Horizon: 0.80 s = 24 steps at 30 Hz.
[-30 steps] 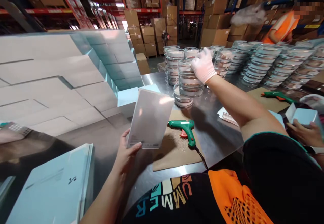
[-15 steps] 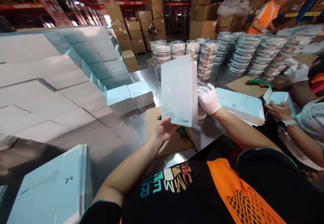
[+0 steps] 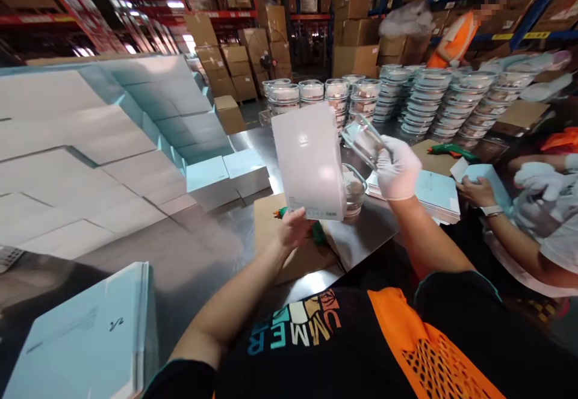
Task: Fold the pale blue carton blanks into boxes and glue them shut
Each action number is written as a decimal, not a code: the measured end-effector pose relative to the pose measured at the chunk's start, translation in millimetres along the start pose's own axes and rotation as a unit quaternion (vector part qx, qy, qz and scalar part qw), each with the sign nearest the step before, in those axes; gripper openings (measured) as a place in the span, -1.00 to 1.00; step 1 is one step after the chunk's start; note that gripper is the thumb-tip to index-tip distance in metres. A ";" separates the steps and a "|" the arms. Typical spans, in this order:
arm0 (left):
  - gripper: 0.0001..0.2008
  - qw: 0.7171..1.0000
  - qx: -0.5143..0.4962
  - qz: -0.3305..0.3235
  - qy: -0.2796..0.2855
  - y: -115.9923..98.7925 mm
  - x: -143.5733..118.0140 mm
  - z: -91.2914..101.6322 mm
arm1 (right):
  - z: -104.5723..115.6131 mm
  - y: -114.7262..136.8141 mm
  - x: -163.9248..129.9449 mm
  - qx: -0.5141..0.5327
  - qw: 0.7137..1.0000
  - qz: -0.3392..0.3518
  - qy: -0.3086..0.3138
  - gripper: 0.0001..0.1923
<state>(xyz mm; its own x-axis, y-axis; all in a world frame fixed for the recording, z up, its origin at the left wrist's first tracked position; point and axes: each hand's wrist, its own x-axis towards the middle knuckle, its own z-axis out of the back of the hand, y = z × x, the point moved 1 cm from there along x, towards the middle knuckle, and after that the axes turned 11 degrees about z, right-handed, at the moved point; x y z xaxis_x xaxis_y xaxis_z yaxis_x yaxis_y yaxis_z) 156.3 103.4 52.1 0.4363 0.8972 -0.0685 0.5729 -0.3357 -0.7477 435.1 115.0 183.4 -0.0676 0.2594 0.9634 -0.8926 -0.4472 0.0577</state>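
My left hand (image 3: 293,229), bare, grips the lower edge of a white cardboard box (image 3: 307,161) that stands tilted over the table. In my right hand (image 3: 398,169), which wears a white glove, is a clear glass food container (image 3: 363,140), raised just right of the box. More glass containers (image 3: 354,193) stand below it, partly hidden by the box. Under my left hand lies a green glue gun (image 3: 318,233) with an orange tip, on a brown cardboard sheet (image 3: 284,266). The inside of the box cannot be seen.
White boxes (image 3: 72,128) are piled high at left. A stack of flat light-blue cartons (image 3: 85,333) lies front left, another (image 3: 436,191) at right. Stacked glass containers (image 3: 424,104) line the back. A co-worker's hand (image 3: 481,193) holds a small blue box at right.
My right hand has moved up and right, lifting a glass container away from beside the box. The box has tilted a little to the left and stays in my left hand.
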 end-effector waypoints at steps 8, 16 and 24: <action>-0.05 0.885 0.336 -0.158 -0.282 -40.5 -103.6 121.8 | 66.2 73.7 84.4 0.275 0.950 0.125 0.078 -0.90; -0.20 0.845 0.479 -0.094 -0.218 8.2 -150.5 146.8 | -22.1 174.6 62.1 0.351 0.828 0.254 0.356 -0.81; -0.19 0.851 0.459 -0.074 -0.242 15.1 -160.7 150.2 | -29.2 145.9 -53.4 0.490 0.859 -0.035 0.147 -0.22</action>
<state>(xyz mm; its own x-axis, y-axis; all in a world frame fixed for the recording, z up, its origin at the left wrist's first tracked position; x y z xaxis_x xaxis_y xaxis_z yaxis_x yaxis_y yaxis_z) -9.4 -2.8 -47.3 -0.0587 0.9979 -0.0269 -0.2850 -0.0426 -0.9576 295.5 60.9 132.7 -0.2665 0.4551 0.8496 -0.1047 -0.8900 0.4439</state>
